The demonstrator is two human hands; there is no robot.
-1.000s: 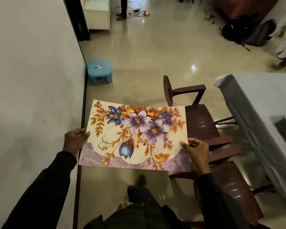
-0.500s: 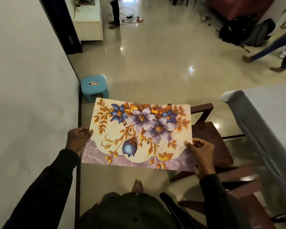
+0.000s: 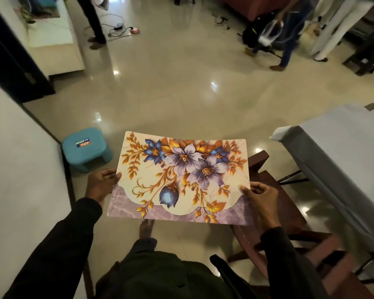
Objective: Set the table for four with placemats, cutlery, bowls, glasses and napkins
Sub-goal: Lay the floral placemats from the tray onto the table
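Two hands hold one placemat [image 3: 181, 180] flat above the floor. The left hand [image 3: 103, 186] pinches its left edge and the right hand [image 3: 260, 196] its right edge, thumbs on top. I see a brown chair [image 3: 289, 214] below the mat's right end, between it and the grey-covered table [image 3: 341, 152]. A teal stool [image 3: 86, 148] stands by the wall [image 3: 20, 180] at left, with people's legs on the far floor.
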